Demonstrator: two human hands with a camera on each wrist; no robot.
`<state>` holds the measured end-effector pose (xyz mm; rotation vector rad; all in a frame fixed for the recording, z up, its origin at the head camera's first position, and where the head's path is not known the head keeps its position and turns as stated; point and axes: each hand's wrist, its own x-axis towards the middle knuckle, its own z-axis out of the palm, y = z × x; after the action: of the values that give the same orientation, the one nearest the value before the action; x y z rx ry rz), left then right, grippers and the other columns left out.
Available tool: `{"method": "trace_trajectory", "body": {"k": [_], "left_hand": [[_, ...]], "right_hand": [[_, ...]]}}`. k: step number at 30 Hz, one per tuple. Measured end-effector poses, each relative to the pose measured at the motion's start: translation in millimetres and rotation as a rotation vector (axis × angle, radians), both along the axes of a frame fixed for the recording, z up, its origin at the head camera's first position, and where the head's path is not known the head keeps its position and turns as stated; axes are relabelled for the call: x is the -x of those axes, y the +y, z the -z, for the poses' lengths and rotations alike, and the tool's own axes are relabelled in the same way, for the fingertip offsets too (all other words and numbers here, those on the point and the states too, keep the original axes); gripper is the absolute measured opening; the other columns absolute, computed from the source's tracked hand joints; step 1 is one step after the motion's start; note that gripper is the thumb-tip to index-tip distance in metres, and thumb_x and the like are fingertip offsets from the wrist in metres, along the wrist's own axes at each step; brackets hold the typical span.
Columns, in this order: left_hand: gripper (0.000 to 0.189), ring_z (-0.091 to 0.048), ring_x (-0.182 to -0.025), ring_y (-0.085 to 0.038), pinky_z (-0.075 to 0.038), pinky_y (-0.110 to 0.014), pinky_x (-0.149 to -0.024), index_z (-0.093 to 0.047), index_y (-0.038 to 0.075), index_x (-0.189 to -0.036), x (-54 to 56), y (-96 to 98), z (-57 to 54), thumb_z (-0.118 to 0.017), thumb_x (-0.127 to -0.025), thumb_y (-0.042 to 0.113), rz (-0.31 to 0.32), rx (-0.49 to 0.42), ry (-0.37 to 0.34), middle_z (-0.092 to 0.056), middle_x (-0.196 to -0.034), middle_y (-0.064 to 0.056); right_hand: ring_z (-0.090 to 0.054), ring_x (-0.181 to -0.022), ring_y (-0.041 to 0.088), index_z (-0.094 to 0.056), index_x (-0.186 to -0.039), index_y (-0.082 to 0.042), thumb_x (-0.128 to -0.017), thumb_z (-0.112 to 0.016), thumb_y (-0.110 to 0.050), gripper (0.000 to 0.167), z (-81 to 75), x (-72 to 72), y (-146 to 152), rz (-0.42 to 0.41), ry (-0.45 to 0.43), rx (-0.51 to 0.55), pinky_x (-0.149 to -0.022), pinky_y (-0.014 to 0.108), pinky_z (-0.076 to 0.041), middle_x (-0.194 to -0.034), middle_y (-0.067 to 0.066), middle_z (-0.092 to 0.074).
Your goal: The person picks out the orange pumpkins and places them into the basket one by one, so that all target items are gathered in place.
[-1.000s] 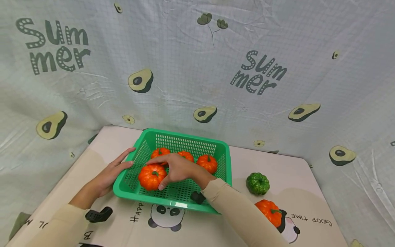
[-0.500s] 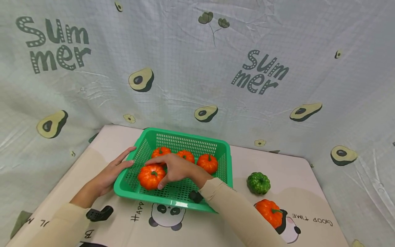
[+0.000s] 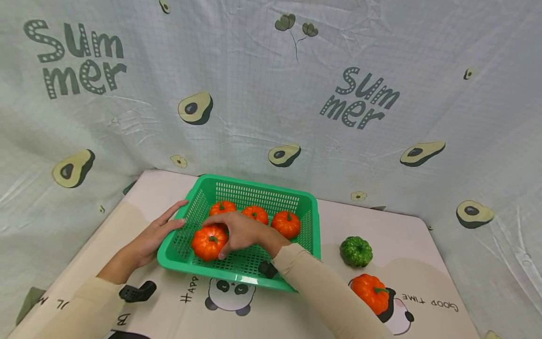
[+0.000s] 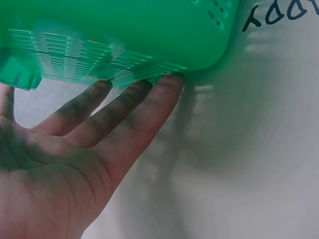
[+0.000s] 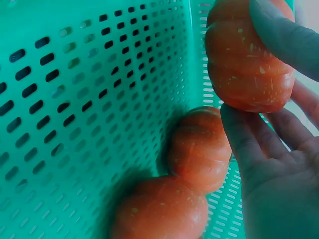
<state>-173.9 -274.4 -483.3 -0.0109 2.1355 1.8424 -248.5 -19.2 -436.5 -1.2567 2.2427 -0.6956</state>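
My right hand (image 3: 243, 230) reaches into a green plastic basket (image 3: 216, 270) and grips a small orange pumpkin (image 3: 209, 245) at the basket's front left. In the right wrist view the thumb (image 5: 289, 40) lies over this pumpkin (image 5: 244, 74), with the fingers beneath it. My left hand (image 3: 150, 240) touches the basket's left side. Its straight, spread fingers (image 4: 134, 119) rest against the slotted outer wall in the left wrist view, and the thumb lies on the rim. Other orange pumpkins stand along the back: one at left (image 3: 222, 208), one in the middle (image 3: 256, 214), one at right (image 3: 286, 225).
Right of the basket, a green pumpkin (image 3: 356, 252) and another orange pumpkin (image 3: 370, 294) sit on the printed tabletop (image 3: 334, 221). A black device (image 3: 137, 292) shows by the left wrist, another black piece (image 3: 267, 270) by the right. A patterned cloth (image 3: 237, 94) hangs behind.
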Motion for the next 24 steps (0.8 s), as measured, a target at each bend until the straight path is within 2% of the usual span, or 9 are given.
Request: {"method": "trace_trajectory", "body": {"k": [24], "left_hand": [[0.071, -0.035, -0.148, -0.054, -0.053, -0.054, -0.106, -0.006, 0.033, -0.168, -0.7, -0.2, 1.0, -0.046, -0.111, 0.042, 0.007, -0.009, 0.012, -0.005, -0.174, -0.025]], "right_hand": [[-0.058, -0.124, 0.014, -0.059, -0.148, -0.022, -0.074, -0.094, -0.011, 0.082, 7.6, 5.2, -6.6, -0.014, 0.032, -0.073, -0.103, 0.026, -0.05, -0.144, -0.002, -0.063]]}}
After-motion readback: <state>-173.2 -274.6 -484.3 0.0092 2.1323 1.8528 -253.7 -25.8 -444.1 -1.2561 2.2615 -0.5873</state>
